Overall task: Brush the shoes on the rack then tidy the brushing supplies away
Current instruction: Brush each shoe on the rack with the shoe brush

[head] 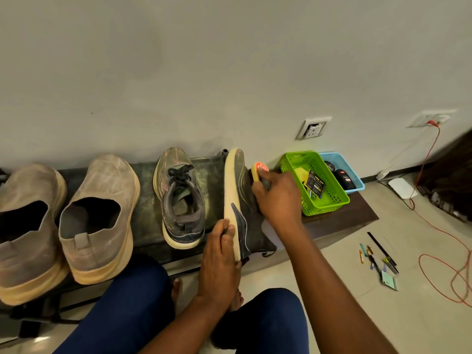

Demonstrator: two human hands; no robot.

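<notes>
A dark sneaker point(240, 200) with a cream sole stands tipped on its side on the low black rack point(145, 180). My left hand point(221, 254) grips its heel end. My right hand point(277, 198) holds a yellow brush point(259, 169) with a red top against the sneaker's upper side. Its mate point(180, 198) sits upright just to the left, laces showing. Two dusty beige slip-on shoes point(99, 215) point(25, 226) stand further left on the rack.
A green basket point(329, 203) with a yellow sponge and a card sits right of the sneaker; a blue basket point(355, 185) with polish containers stands behind it. Pens and small items point(378, 259) lie on the tiled floor. A red cable point(434, 254) trails from the wall socket. My knees are below.
</notes>
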